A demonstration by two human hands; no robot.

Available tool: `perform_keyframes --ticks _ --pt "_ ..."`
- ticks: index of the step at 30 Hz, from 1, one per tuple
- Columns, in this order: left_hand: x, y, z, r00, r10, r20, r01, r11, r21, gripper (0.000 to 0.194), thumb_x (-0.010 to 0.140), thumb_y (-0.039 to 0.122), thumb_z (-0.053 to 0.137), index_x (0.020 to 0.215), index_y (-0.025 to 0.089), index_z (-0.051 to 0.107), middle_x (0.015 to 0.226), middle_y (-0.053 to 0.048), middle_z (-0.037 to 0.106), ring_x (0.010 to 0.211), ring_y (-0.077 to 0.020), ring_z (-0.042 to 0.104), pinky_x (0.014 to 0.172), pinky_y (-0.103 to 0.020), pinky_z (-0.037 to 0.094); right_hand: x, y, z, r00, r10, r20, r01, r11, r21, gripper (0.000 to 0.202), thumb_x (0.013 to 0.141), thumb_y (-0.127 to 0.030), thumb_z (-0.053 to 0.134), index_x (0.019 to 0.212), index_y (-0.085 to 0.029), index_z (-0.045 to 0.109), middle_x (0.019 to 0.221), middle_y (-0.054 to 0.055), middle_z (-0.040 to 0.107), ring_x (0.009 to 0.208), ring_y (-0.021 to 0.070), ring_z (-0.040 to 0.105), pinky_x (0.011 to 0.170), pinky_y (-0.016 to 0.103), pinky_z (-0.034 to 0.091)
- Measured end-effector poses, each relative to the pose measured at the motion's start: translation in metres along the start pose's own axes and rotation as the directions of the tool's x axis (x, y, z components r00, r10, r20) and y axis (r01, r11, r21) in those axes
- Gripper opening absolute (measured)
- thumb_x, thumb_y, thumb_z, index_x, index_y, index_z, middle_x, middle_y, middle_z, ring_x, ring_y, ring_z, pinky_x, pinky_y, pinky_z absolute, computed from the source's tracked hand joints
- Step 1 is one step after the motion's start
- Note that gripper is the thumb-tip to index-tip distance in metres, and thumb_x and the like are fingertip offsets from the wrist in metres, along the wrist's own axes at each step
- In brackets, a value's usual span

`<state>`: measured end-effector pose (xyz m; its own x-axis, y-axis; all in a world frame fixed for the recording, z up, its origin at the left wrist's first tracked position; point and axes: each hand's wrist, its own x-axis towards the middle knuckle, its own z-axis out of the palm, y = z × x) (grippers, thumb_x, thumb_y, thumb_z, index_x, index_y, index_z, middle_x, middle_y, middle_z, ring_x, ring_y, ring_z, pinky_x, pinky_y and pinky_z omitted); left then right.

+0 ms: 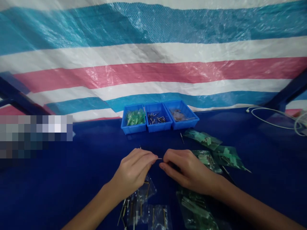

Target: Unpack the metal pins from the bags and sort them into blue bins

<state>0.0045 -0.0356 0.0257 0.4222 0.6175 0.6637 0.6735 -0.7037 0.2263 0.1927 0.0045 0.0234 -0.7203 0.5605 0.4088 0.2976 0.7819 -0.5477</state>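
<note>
My left hand (136, 167) is closed in a pinch on a thin, pale rod-like piece (160, 158), too small to name exactly. The fingers of my right hand (183, 166) are curled round the piece's other end, close to the left fingertips. Below my left hand lie clear plastic bags (137, 207) with long screws or pins in them. Beside and under my right forearm are greenish bags of small hardware (208, 159), partly hidden by the arm.
Three blue bins stand along the back: one with green packets (135, 118), one with loose metal pieces (155, 118), one with small bagged parts (178, 115). Another greenish bag (203, 139) lies before them. A white cable (271, 123) coils at right. Striped sheeting (153, 73) hangs behind.
</note>
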Motion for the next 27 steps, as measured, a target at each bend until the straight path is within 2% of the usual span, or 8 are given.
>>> perform_keyframes --ticks 3,5,10,15,20,22,24,27 --pt "-0.001 -0.001 0.0 1.0 -0.007 -0.015 0.007 1.0 -0.002 0.013 0.085 0.008 0.049 0.091 0.017 0.057 0.078 -0.004 0.065 0.069 -0.0143 0.06 0.06 -0.029 0.051 0.0 0.004 0.001 0.999 0.049 -0.011 -0.049 0.998 0.048 0.014 0.087 -0.027 0.049 0.088 -0.014 0.055 0.065 -0.001 0.056 0.053 0.0094 0.05 0.049 0.021 0.035" --pt "-0.001 -0.001 0.0 1.0 -0.011 -0.018 0.011 1.0 -0.011 0.013 0.084 0.008 0.05 0.091 0.016 0.057 0.077 -0.004 0.065 0.069 -0.0144 0.059 0.06 -0.029 0.05 -0.001 0.006 0.003 0.999 0.037 0.026 -0.039 0.998 0.056 0.017 0.087 -0.029 0.05 0.095 -0.014 0.055 0.068 -0.001 0.059 0.056 0.0097 0.052 0.051 0.021 0.036" --pt "0.001 0.0 -0.001 1.0 -0.018 -0.007 0.018 1.0 -0.005 0.011 0.086 0.011 0.049 0.088 0.017 0.058 0.073 -0.002 0.066 0.065 -0.0137 0.06 0.057 -0.028 0.049 -0.003 0.008 0.01 0.997 -0.051 0.06 0.054 0.998 -0.04 0.022 0.091 -0.026 0.041 0.086 -0.015 0.058 0.068 0.002 0.06 0.058 0.011 0.053 0.053 0.023 0.035" --pt "0.002 -0.001 -0.001 0.999 -0.029 0.02 0.029 0.999 0.014 0.013 0.088 0.016 0.046 0.085 0.017 0.059 0.067 -0.001 0.065 0.057 -0.0121 0.059 0.052 -0.025 0.048 -0.001 0.009 0.01 0.997 -0.032 0.066 0.036 0.997 -0.061 0.025 0.092 -0.024 0.038 0.078 -0.016 0.057 0.064 0.001 0.058 0.056 0.0111 0.052 0.052 0.024 0.034" --pt "0.003 0.0 -0.002 0.999 -0.044 -0.029 0.044 0.999 0.003 0.01 0.089 0.017 0.047 0.087 0.018 0.057 0.068 0.0 0.066 0.052 -0.0109 0.057 0.051 -0.024 0.047 -0.002 0.006 0.005 0.994 -0.002 0.111 0.003 1.0 -0.007 0.019 0.091 -0.029 0.042 0.091 -0.016 0.056 0.069 0.0 0.06 0.058 0.0108 0.053 0.054 0.023 0.035" --pt "0.003 0.002 -0.002 0.998 -0.037 -0.041 0.037 0.999 0.006 0.009 0.089 0.018 0.047 0.088 0.018 0.056 0.067 0.0 0.065 0.05 -0.0106 0.055 0.049 -0.024 0.046 -0.003 0.005 0.005 0.99 -0.042 0.134 0.04 0.999 0.018 0.025 0.088 -0.038 0.048 0.093 -0.015 0.055 0.068 -0.001 0.059 0.057 0.0107 0.052 0.052 0.023 0.034" --pt "0.003 0.005 -0.002 0.999 0.0 -0.038 0.001 1.0 0.015 0.009 0.089 0.018 0.047 0.089 0.017 0.056 0.065 0.0 0.064 0.049 -0.0107 0.053 0.047 -0.024 0.044 -0.003 0.004 0.006 0.986 -0.11 0.125 0.112 0.994 -0.009 0.029 0.087 -0.043 0.048 0.085 -0.015 0.054 0.065 -0.001 0.056 0.055 0.0109 0.05 0.05 0.024 0.032" --pt "0.003 0.009 0.0 0.998 0.059 -0.018 -0.059 0.998 0.028 0.012 0.09 0.017 0.044 0.088 0.016 0.056 0.061 0.0 0.063 0.048 -0.0112 0.051 0.046 -0.024 0.043 -0.002 0.003 0.009 0.977 -0.207 0.057 0.212 0.972 -0.103 0.032 0.094 -0.033 0.036 0.072 -0.015 0.053 0.059 -0.001 0.053 0.05 0.0107 0.045 0.048 0.025 0.028"
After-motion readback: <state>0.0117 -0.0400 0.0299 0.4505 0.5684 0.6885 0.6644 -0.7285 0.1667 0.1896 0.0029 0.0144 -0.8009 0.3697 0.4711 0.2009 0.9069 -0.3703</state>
